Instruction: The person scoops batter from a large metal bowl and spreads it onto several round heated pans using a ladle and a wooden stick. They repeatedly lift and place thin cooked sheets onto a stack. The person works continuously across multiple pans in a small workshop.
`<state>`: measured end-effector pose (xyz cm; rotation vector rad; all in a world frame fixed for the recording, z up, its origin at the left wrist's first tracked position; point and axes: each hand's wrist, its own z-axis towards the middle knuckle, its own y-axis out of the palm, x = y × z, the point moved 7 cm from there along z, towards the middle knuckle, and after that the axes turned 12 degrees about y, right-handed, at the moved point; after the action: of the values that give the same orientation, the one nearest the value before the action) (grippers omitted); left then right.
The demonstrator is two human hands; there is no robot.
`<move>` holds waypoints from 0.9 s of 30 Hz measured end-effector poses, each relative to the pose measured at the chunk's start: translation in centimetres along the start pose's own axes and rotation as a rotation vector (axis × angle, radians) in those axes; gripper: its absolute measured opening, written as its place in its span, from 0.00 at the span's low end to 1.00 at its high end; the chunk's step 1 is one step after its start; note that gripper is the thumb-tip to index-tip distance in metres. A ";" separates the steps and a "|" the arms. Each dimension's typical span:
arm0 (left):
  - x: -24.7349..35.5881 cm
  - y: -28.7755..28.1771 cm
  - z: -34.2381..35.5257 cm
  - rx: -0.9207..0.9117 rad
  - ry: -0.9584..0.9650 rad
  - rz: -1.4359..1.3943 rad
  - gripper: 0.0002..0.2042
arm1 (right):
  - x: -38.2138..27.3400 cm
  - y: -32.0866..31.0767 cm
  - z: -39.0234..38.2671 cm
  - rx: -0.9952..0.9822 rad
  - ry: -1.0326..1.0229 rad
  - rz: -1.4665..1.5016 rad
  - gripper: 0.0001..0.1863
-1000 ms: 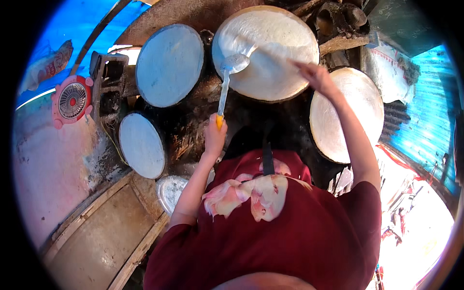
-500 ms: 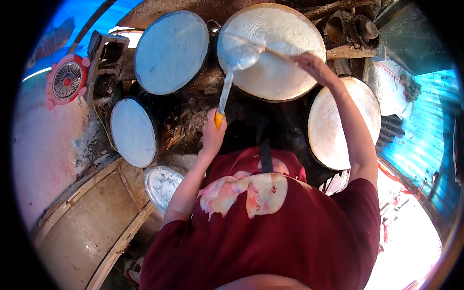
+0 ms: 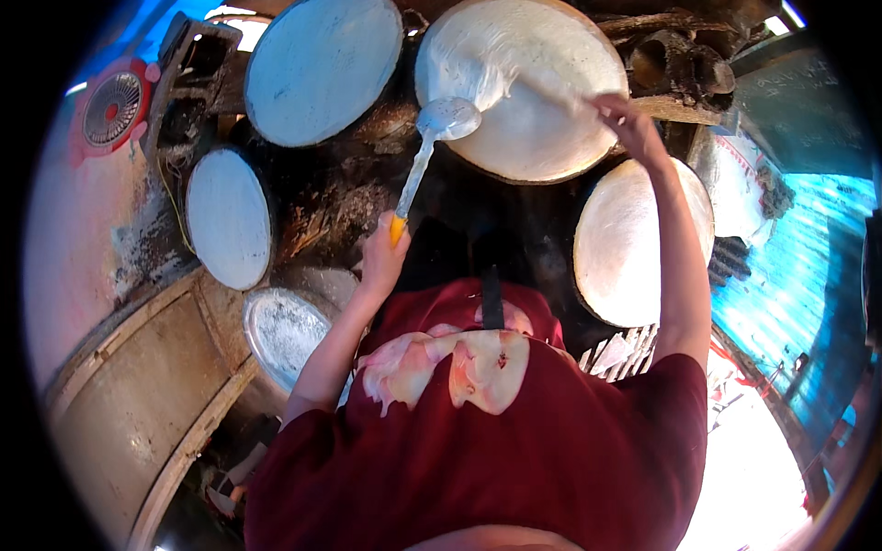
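Observation:
My left hand (image 3: 382, 255) is closed round the yellow handle of a metal ladle (image 3: 448, 119). Its bowl, wet and whitish, is over the near left edge of a large round griddle (image 3: 542, 138). White batter (image 3: 471, 72) lies in wavy streaks on the griddle's far left part. Above the griddle's right side my right hand (image 3: 634, 136) grips a thin wooden stick (image 3: 549, 92), which slants up and left toward the batter and is smeared by motion. The stick's far end is hard to make out.
Pale round griddles stand at the back left (image 3: 323, 72), left (image 3: 229, 219) and right (image 3: 643, 243). A metal basin (image 3: 287, 335) holding white stuff is by my left forearm. Blackened blocks (image 3: 675, 69) sit at the back right. A pink fan (image 3: 112, 110) is at the far left.
The ladle has moved from over the griddle's middle left toward its near edge. Streaky batter now shows at the far left. My right hand has shifted slightly right with the stick.

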<state>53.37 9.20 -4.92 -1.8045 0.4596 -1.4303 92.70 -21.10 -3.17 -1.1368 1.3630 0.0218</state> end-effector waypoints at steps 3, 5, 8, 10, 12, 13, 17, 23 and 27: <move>0.3 -0.2 -0.7 0.012 -0.006 -0.017 0.14 | -2.6 1.1 2.6 -0.067 -0.021 -0.005 0.17; 0.9 0.1 -1.0 0.016 0.010 -0.014 0.15 | -2.8 3.6 1.1 -0.235 -0.101 0.210 0.16; -0.2 0.4 -1.9 -0.036 -0.023 0.015 0.16 | -2.5 2.3 -2.0 -0.067 0.005 0.058 0.18; -0.1 0.5 -2.2 -0.009 0.028 -0.003 0.14 | -0.1 0.3 -2.6 0.212 0.101 0.113 0.19; -0.2 0.3 -2.2 -0.018 0.053 -0.019 0.15 | 1.0 1.6 -4.2 0.324 0.193 0.213 0.19; -0.4 0.2 -2.0 -0.016 0.071 -0.030 0.15 | 0.6 3.9 -5.3 0.299 0.168 0.217 0.19; -0.8 -0.1 -2.0 -0.046 0.049 -0.053 0.16 | -2.6 10.8 -10.7 0.181 0.176 0.288 0.18; -0.8 -3.2 -0.9 -0.064 0.201 -0.195 0.17 | -9.4 9.9 -14.1 0.373 0.166 0.286 0.24; -3.1 -5.1 -2.3 -0.209 -0.031 -0.923 0.05 | -13.7 17.7 -13.8 0.452 0.146 0.311 0.28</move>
<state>49.39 13.81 -2.96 -2.3444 -0.3213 -1.9876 67.78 -13.05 -0.82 -0.5528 1.5655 -0.1408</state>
